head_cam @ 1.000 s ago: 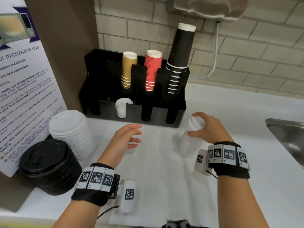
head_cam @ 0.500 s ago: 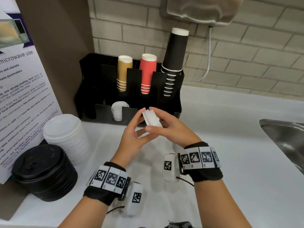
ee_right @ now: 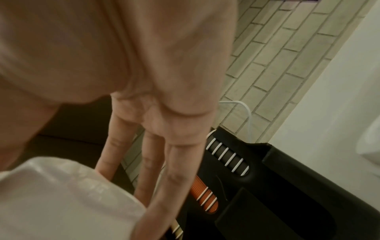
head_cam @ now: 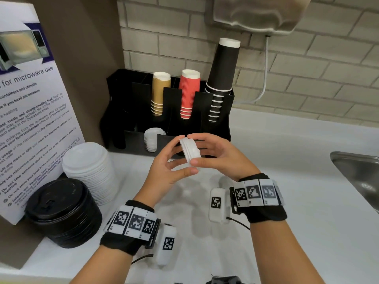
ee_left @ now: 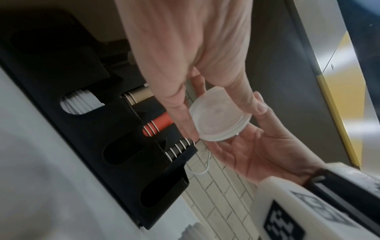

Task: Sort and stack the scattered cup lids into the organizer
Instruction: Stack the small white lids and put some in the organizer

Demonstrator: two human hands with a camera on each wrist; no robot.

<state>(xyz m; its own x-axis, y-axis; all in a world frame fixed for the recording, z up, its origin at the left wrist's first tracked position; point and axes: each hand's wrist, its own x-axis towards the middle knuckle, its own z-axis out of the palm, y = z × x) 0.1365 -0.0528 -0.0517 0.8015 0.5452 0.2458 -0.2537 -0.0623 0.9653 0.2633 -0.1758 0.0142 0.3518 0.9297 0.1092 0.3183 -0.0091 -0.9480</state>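
Both hands hold a short stack of small white lids (head_cam: 189, 151) on edge above the counter, just in front of the black organizer (head_cam: 213, 128). My left hand (head_cam: 176, 159) pinches the stack from the left with thumb below and fingers above. From the right, my right hand (head_cam: 207, 153) grips it between thumb and fingers. The left wrist view shows the round lid stack (ee_left: 220, 116) between left fingers (ee_left: 180, 116) and the right hand (ee_left: 257, 151). More small white lids (head_cam: 152, 138) stand in a front slot of the organizer.
A stack of large white lids (head_cam: 90, 171) and a stack of black lids (head_cam: 61, 212) sit on the counter at left, beside a microwave notice board (head_cam: 30, 111). Brown, red and black cup stacks (head_cam: 189, 93) fill the organizer's rear slots. A steel sink (head_cam: 359, 177) is at right.
One second ago my right hand gripped the top of a lid stack on the counter and the left hand was open. Both hands now hold a few lids, raised toward the organizer.
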